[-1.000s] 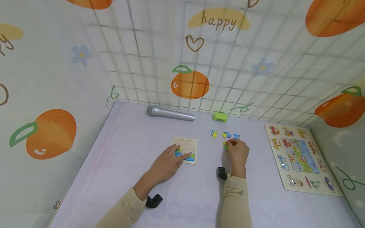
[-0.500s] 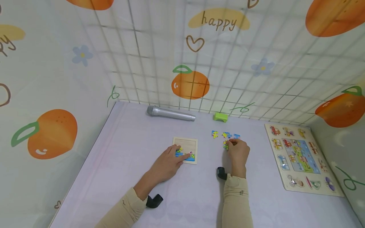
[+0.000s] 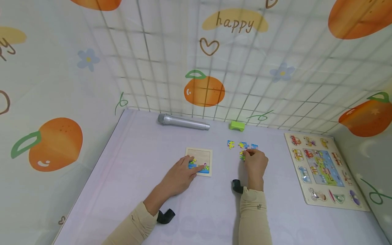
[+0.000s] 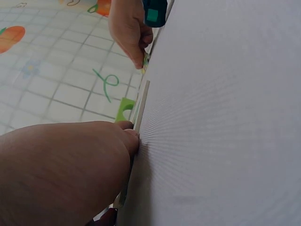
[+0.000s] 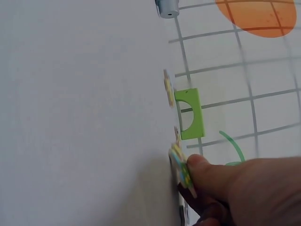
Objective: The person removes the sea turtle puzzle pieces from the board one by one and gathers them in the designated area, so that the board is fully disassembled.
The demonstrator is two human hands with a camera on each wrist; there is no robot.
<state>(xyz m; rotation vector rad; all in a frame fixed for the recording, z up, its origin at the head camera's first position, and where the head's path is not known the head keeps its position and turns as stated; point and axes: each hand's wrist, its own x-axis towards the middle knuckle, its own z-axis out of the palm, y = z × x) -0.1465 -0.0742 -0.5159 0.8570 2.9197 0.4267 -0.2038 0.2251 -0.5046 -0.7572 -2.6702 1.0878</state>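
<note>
In the head view my left hand (image 3: 177, 176) rests on a small square wooden puzzle tray (image 3: 209, 156), fingers spread over its lower part. Blue and green puzzle pieces (image 3: 203, 169) lie in the tray's bottom, partly covered by those fingers. To the right, my right hand (image 3: 256, 165) pinches a green and yellow puzzle piece (image 5: 182, 169) between thumb and fingers. The right wrist view shows this piece tilted up on its edge. Just beyond lie loose puzzle pieces: a yellow and blue one (image 3: 231, 144), another beside it (image 3: 243, 145) and a mostly blue one (image 3: 254, 146).
A silver microphone (image 3: 183, 121) and a green arched block (image 3: 237, 126) lie along the back by the wire grid. At right is a large wooden picture puzzle board (image 3: 324, 170). Black curved pieces (image 3: 165, 216) stick out by both wrists.
</note>
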